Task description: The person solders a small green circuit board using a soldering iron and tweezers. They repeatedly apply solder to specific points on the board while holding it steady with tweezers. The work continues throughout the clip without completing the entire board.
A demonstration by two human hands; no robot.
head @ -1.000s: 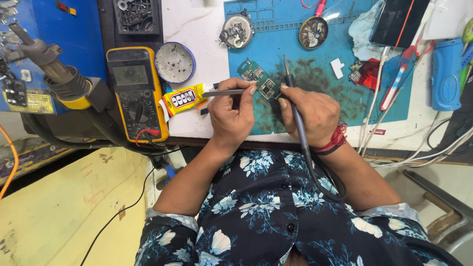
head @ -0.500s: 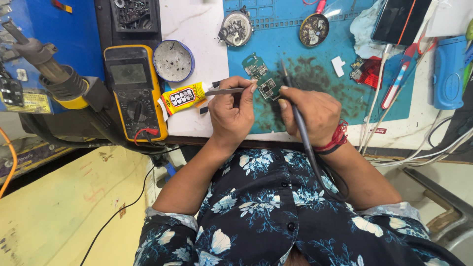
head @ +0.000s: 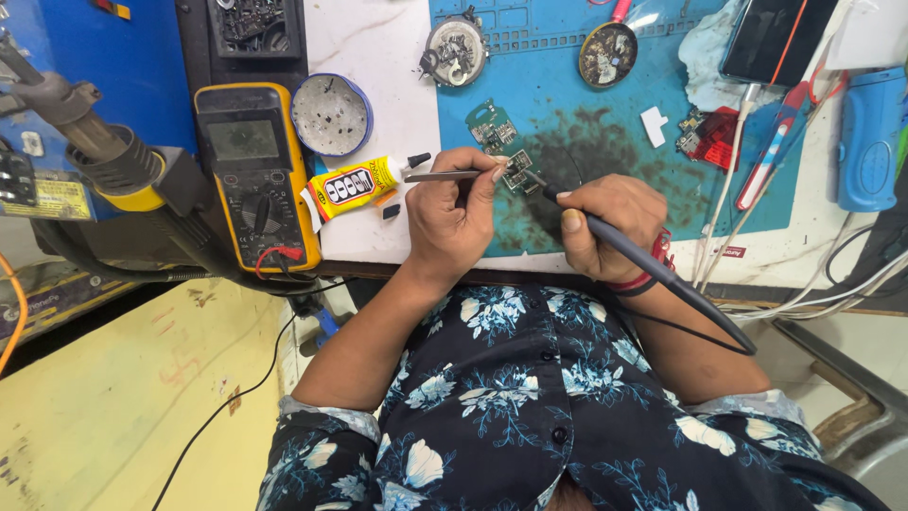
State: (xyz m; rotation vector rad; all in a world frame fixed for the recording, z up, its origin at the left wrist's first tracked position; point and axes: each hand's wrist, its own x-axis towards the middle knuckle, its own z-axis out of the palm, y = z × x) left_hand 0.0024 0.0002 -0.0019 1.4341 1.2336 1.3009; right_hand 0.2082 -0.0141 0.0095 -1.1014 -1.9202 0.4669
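Two tools meet: our left hand [head: 454,220] pinches tweezers [head: 446,176], our right hand [head: 610,222] grips the soldering iron [head: 653,273], tip seemingly touching the small circuit board [head: 517,172] between them.

A yellow glue tube [head: 357,185] with a black-and-white label and black cap lies on the white bench, just right of a yellow multimeter [head: 255,175] whose grey rectangular screen [head: 235,139] is blank. A yellow rectangular sticker [head: 44,198] sits at far left. A dark phone screen [head: 776,38] lies top right.
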